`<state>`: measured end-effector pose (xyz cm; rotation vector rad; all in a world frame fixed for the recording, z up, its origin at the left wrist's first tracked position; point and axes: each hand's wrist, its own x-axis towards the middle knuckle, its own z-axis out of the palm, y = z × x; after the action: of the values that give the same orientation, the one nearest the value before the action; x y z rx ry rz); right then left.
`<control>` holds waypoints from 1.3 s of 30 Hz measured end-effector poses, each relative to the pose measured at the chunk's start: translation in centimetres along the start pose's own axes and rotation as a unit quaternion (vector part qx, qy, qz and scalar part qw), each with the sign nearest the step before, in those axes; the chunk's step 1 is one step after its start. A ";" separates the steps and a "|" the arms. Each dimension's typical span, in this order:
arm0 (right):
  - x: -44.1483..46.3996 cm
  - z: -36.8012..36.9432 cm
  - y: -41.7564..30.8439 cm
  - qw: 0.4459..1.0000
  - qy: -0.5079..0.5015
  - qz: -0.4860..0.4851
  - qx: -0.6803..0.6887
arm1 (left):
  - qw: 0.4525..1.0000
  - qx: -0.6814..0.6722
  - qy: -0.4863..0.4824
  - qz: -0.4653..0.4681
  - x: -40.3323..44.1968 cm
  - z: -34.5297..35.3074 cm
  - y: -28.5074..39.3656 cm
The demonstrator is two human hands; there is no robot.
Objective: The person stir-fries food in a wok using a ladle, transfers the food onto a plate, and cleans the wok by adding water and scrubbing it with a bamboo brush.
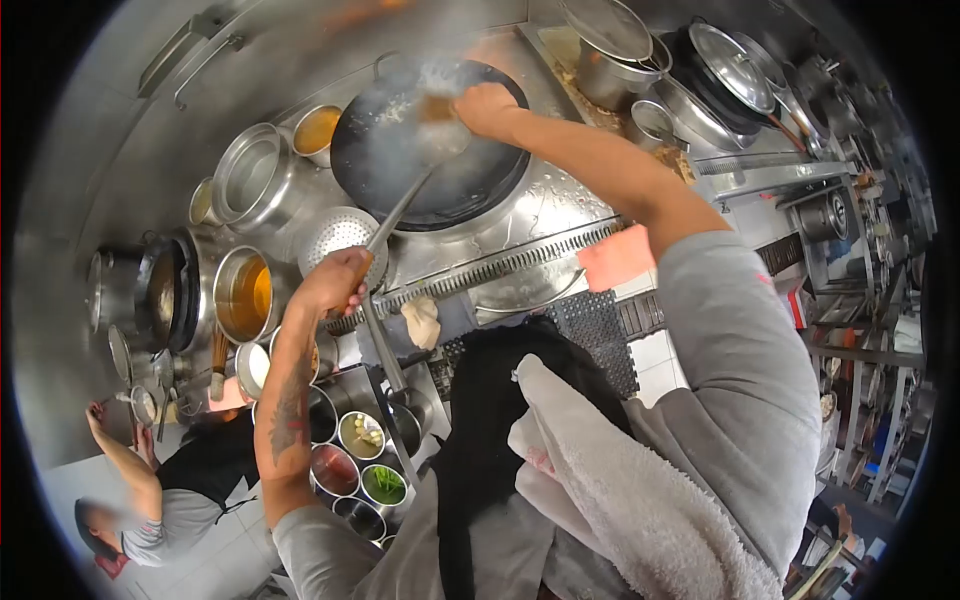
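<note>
My left hand (335, 283) is closed around the handle end of a long metal wok ladle (400, 208). The ladle reaches up into a large black wok (440, 205), its head blurred by steam. Over the wok, my right hand (487, 108) is closed on a brown, block-like thing (437, 109); steam and my fingers hide its exact kind. Small pale bits (393, 112) lie on the wok's dark inner side. A round perforated strainer (343, 238) sits just beyond my left hand.
Pots of orange liquid (318, 130) and amber oil (243, 293) stand left of the wok. Several metal tubs of ingredients (384, 484) lie below my left arm. Pans and lids (730, 65) crowd the upper right. Another person (145, 500) works at the lower left.
</note>
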<state>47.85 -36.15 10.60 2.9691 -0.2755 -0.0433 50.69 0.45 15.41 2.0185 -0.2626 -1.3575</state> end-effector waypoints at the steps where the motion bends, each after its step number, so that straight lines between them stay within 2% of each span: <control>1: 0.3 0.1 0.0 1.000 0.003 -0.001 -0.003 | 1.000 -0.008 -0.006 0.002 0.0 0.1 -0.2; 3: -0.4 0.7 -0.2 0.998 -0.051 0.016 0.041 | 1.000 -0.011 -0.003 0.004 0.4 0.3 -0.6; 6: 0.0 1.7 -1.8 0.998 0.003 0.045 0.049 | 1.000 -0.021 0.019 0.010 0.8 -0.1 -0.7; 7: -0.9 0.8 -1.6 0.997 -0.031 0.017 0.069 | 0.999 -0.021 0.022 0.013 0.7 0.0 -0.5; 10: -0.6 4.2 -1.0 0.997 -0.045 0.053 0.022 | 0.998 0.046 0.030 0.037 3.5 -1.1 -2.3; 11: -1.0 2.7 -0.7 0.998 -0.041 0.050 0.026 | 0.935 0.251 0.179 0.176 4.2 -1.0 -3.2; 12: -1.5 1.1 0.1 0.996 -0.087 0.030 -0.001 | 0.790 0.437 0.309 0.297 4.6 -1.3 -4.1; 13: -1.8 -1.1 0.7 0.991 -0.130 0.009 -0.031 | 0.837 0.424 0.278 0.206 2.1 -0.1 -1.2; 14: -2.0 -2.7 0.9 0.992 -0.126 0.005 -0.029 | 0.835 0.426 0.283 0.202 2.0 -0.2 -0.7; 16: -3.2 -4.5 0.8 0.995 -0.048 0.067 -0.058 | 0.827 0.424 0.283 0.236 1.5 -0.2 -0.4; 17: -4.3 -5.5 1.3 0.998 -0.006 0.056 0.000 | 0.826 0.426 0.284 0.236 1.5 -0.1 -0.1; 18: -4.8 -5.3 1.2 0.998 -0.004 0.057 0.000 | 0.829 0.424 0.289 0.222 1.5 0.0 0.1; 20: -6.0 -4.3 1.0 0.991 -0.009 0.003 0.134 | 0.832 0.426 0.290 0.207 1.6 0.2 0.3; 21: -6.7 -3.8 0.8 0.979 -0.058 -0.014 0.193 | 0.843 0.413 0.283 0.198 1.6 0.2 0.4; 23: -7.5 -3.0 0.5 0.985 -0.066 0.024 0.158 | 0.854 0.400 0.276 0.188 2.0 -0.3 -0.4; 24: -7.6 -2.7 0.4 0.988 -0.072 0.062 0.121 | 0.832 0.426 0.273 0.228 2.7 -1.1 -1.1; 25: -8.7 -3.6 0.8 0.985 -0.051 0.063 0.152 | 0.809 0.449 0.272 0.266 3.1 -1.6 -1.6; 26: -9.4 -3.8 0.9 0.985 -0.052 0.062 0.151 | 0.810 0.447 0.272 0.265 2.0 -0.7 -0.4; 28: -10.4 -3.8 0.6 0.963 -0.039 -0.022 0.268 | 0.922 0.315 0.209 0.085 0.0 0.8 1.3; 29: -10.8 -3.2 0.0 0.960 -0.045 -0.020 0.274 | 0.923 0.318 0.203 0.079 -0.2 0.6 0.5; 31: -9.3 -3.6 0.1 0.993 -0.060 0.038 0.097 | 0.956 0.234 0.162 0.077 0.7 -0.8 0.1; 34: -11.0 -5.8 -0.9 0.989 -0.029 -0.001 0.145 | 0.970 0.194 0.133 0.058 -0.1 -1.4 0.0; 37: -10.0 -5.0 -1.9 0.991 -0.073 -0.045 0.099 | 0.980 0.165 0.104 0.031 -0.2 -2.2 -0.1; 39: -9.5 -6.6 -1.4 0.994 -0.069 -0.009 0.085 | 0.982 0.165 0.088 0.039 -0.6 -3.1 -0.5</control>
<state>39.08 -32.03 17.03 3.1436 -0.2816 -0.2390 53.06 2.44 16.29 2.3571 -0.5084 -1.1349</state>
